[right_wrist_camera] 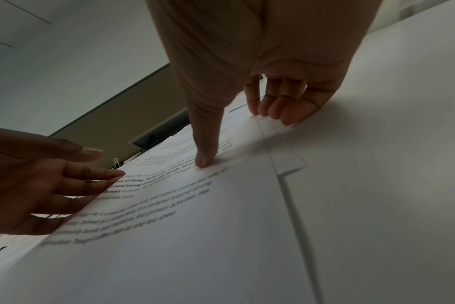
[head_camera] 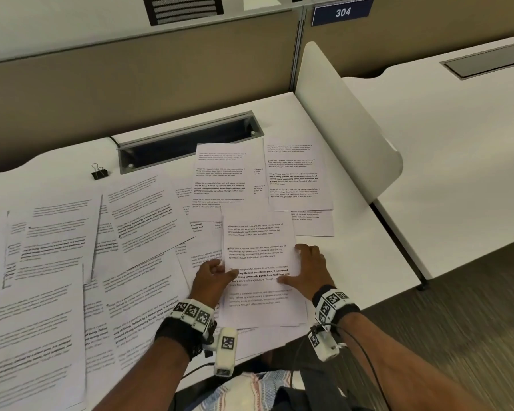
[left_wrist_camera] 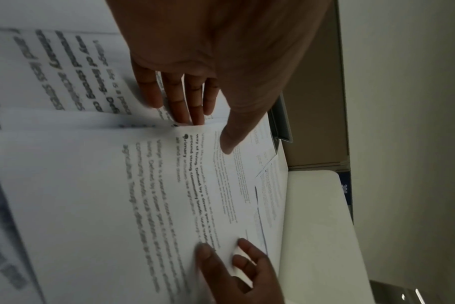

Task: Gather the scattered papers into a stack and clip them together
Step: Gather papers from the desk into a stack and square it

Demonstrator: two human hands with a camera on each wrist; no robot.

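Head view: we see left hand and right hand flanking small stack at lower centre, grips released, fingers flat on sheets. Scattered papers fill left of tabletop; binder clip sits upper left.

Left wrist view: fingers rest beside stack edge.

Right wrist view: thumb presses top sheet. We judge gathering barely begun; next move calls for pulling in more sheets.

Right thumb on top sheet

White desk, tan partition behind (blue sign reads 304), grey carpet, white divider.
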